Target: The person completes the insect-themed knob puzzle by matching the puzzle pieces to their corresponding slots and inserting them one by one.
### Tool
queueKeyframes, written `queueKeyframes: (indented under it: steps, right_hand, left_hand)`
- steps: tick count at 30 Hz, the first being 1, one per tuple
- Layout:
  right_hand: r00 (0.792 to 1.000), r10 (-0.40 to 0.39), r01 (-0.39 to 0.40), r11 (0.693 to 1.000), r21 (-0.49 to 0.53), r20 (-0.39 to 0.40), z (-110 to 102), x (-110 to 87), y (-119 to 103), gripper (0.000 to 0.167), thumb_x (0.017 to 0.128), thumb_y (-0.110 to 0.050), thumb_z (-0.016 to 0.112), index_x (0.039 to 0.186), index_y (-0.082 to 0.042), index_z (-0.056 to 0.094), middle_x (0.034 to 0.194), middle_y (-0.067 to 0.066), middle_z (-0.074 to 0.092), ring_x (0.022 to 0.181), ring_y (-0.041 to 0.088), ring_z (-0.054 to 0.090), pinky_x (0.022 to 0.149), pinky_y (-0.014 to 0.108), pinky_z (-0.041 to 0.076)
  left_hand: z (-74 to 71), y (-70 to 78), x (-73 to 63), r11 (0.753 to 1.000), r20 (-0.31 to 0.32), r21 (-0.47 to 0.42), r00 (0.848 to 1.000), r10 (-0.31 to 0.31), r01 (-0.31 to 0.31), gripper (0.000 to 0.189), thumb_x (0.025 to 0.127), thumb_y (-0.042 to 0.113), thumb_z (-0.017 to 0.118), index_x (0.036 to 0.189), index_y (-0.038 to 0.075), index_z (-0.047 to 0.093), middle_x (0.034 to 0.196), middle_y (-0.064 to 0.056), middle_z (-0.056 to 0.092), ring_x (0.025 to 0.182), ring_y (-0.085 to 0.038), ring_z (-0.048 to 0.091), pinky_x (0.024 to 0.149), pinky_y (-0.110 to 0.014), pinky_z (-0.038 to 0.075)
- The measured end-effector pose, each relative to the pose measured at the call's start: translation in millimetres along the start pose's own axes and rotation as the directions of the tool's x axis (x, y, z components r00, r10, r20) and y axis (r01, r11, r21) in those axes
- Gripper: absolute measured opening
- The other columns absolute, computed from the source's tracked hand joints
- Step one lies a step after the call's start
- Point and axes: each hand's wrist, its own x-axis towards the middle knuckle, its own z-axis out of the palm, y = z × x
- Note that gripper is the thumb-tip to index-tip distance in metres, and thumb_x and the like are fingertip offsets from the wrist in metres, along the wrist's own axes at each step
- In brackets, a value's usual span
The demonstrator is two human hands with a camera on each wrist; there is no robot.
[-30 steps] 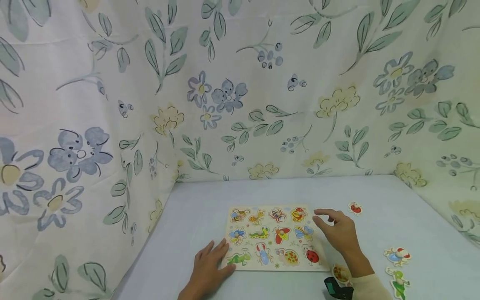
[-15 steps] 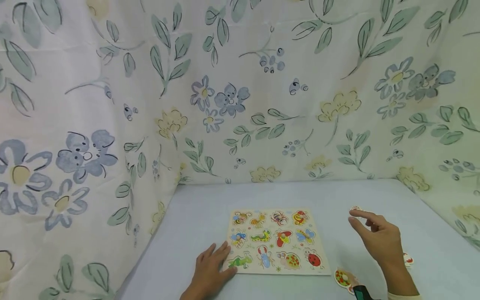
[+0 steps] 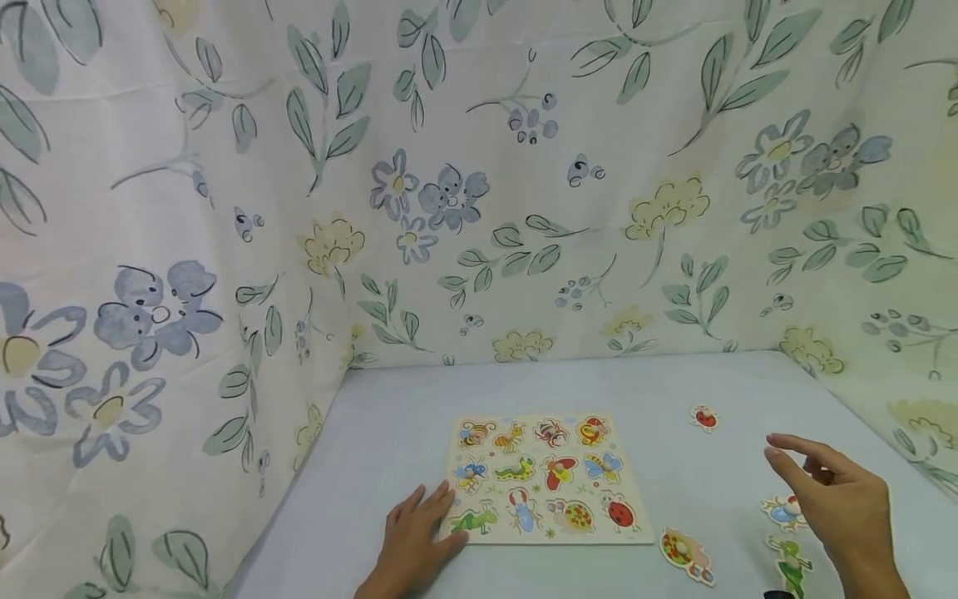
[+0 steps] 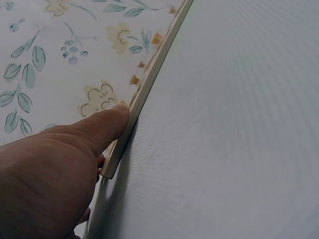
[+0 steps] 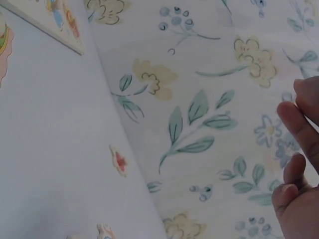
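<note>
A wooden peg puzzle board (image 3: 539,491) with rows of colourful insect pictures lies on the table. My left hand (image 3: 415,537) rests at its lower left corner, fingers spread. In the left wrist view the thumb (image 4: 112,122) touches the board's edge, where several small knobs stick up. My right hand (image 3: 841,499) is raised at the right, thumb and forefinger curved close together, nothing between them. Beneath and beside it lie a blue-and-red beetle piece (image 3: 782,511), partly hidden, and a green grasshopper piece (image 3: 792,566).
A snail piece (image 3: 684,553) lies off the board's lower right corner. Farther back sits a small ladybird piece (image 3: 704,418). A floral curtain (image 3: 479,208) hangs behind and beside the pale table (image 3: 389,416).
My right hand has moved right, from beside the board's upper right corner to over the loose pieces. The left hand has stayed at the board's corner.
</note>
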Motion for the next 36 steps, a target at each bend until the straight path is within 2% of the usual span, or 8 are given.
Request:
queueKeyframes:
  steps: [8, 13, 16, 18, 20, 24, 31, 36]
  right_hand:
    - [0.995, 0.097, -0.097, 0.995, -0.020, 0.000, -15, -6.5, 17, 0.030, 0.084, -0.028, 0.077, 0.111, -0.015, 0.074, 0.065, -0.001, 0.041, 0.047, 0.017, 0.032, 0.039, 0.031, 0.026]
    - [0.983, 0.181, -0.185, 0.973, -0.141, -0.041, -24, -6.7, 31, 0.032, 0.088, -0.035, 0.071, 0.115, -0.018, 0.072, 0.058, 0.003, 0.044, 0.047, 0.018, 0.036, 0.041, 0.030, 0.029]
    - [0.976, 0.214, -0.219, 0.958, -0.186, -0.048, -30, -7.9, 41, 0.017, 0.089, -0.038, 0.070, 0.105, -0.033, 0.073, 0.057, 0.004, 0.045, 0.046, 0.018, 0.037, 0.042, 0.030, 0.030]
    - [0.977, 0.212, -0.214, 0.957, -0.195, -0.031, -33, -8.9, 47, 0.007, 0.089, -0.037, 0.069, 0.094, -0.043, 0.070, 0.057, 0.004, 0.046, 0.045, 0.018, 0.037, 0.042, 0.029, 0.031]
    - [0.980, 0.201, -0.198, 0.963, -0.182, -0.003, -35, -10.2, 53, 0.021, 0.088, -0.036, 0.071, 0.080, -0.053, 0.062, 0.057, 0.003, 0.045, 0.043, 0.018, 0.036, 0.041, 0.030, 0.030]
    - [0.985, 0.149, -0.130, 0.971, -0.199, 0.082, -38, -13.0, 65, 0.028, 0.088, -0.033, 0.072, 0.077, -0.056, 0.059, 0.057, 0.004, 0.043, 0.040, 0.017, 0.034, 0.038, 0.032, 0.029]
    - [0.972, 0.117, -0.056, 0.958, -0.280, 0.205, -36, -13.8, 80, 0.005, 0.089, -0.036, 0.070, 0.089, -0.033, 0.075, 0.064, 0.005, 0.053, 0.042, 0.020, 0.039, 0.039, 0.031, 0.033]
    - [0.942, 0.120, -0.017, 0.949, -0.314, 0.313, -38, -11.2, 91, 0.032, 0.090, -0.041, 0.067, 0.101, -0.013, 0.076, 0.069, 0.003, 0.056, 0.047, 0.020, 0.040, 0.042, 0.031, 0.035]
  left_hand:
    - [0.2, -1.5, -0.6, 1.000, 0.011, -0.014, 1.000, -0.004, 0.005, 0.072, 0.080, 0.057, 0.068, 0.135, 0.012, 0.057, 0.146, -0.004, 0.045, 0.137, -0.042, 0.026, 0.104, -0.065, 0.016]
    - [0.8, -1.6, -1.2, 1.000, 0.008, -0.014, 1.000, 0.001, 0.000, 0.072, 0.080, 0.057, 0.067, 0.136, 0.012, 0.056, 0.146, -0.003, 0.045, 0.137, -0.041, 0.025, 0.105, -0.064, 0.016]
    - [-0.3, -0.4, -2.4, 1.000, 0.002, -0.021, 1.000, 0.006, -0.006, 0.072, 0.080, 0.056, 0.068, 0.136, 0.011, 0.056, 0.146, -0.004, 0.045, 0.137, -0.042, 0.026, 0.104, -0.065, 0.016]
    - [-1.0, 0.3, -3.0, 1.000, 0.001, -0.022, 1.000, 0.010, -0.010, 0.072, 0.081, 0.056, 0.067, 0.136, 0.010, 0.056, 0.146, -0.004, 0.045, 0.137, -0.042, 0.026, 0.104, -0.065, 0.016]
    - [-1.9, 0.7, -3.1, 1.000, 0.002, -0.021, 1.000, 0.009, -0.009, 0.072, 0.081, 0.056, 0.067, 0.136, 0.010, 0.056, 0.146, -0.004, 0.045, 0.137, -0.042, 0.026, 0.104, -0.065, 0.016]
    - [-0.3, -0.5, -2.2, 1.000, 0.002, -0.019, 1.000, 0.004, -0.004, 0.072, 0.081, 0.056, 0.067, 0.135, 0.010, 0.057, 0.145, -0.004, 0.046, 0.137, -0.042, 0.026, 0.105, -0.064, 0.016]
    - [1.2, -1.5, -0.5, 1.000, 0.014, -0.012, 1.000, -0.016, 0.017, 0.071, 0.080, 0.055, 0.069, 0.136, 0.013, 0.057, 0.145, -0.002, 0.046, 0.137, -0.041, 0.026, 0.105, -0.063, 0.016]
    - [-1.7, 0.7, 0.1, 1.000, 0.017, -0.020, 1.000, -0.023, 0.024, 0.072, 0.080, 0.056, 0.069, 0.135, 0.013, 0.057, 0.145, -0.002, 0.046, 0.137, -0.041, 0.026, 0.105, -0.064, 0.017]
